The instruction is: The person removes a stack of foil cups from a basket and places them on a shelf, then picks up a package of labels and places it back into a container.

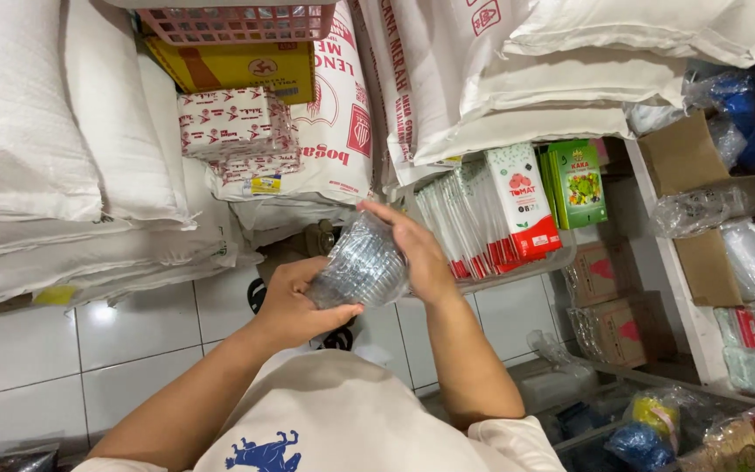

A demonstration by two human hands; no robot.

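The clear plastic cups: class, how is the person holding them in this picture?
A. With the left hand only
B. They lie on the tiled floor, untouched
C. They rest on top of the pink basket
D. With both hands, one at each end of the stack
D: the stack of clear plastic cups sits between the left hand at its lower end and the right hand at its upper end.

Stack of plastic cups [362, 262] at frame centre — woven sacks [63, 131] upper left, seed packets [517, 205] right, boxes [613, 328] below them.
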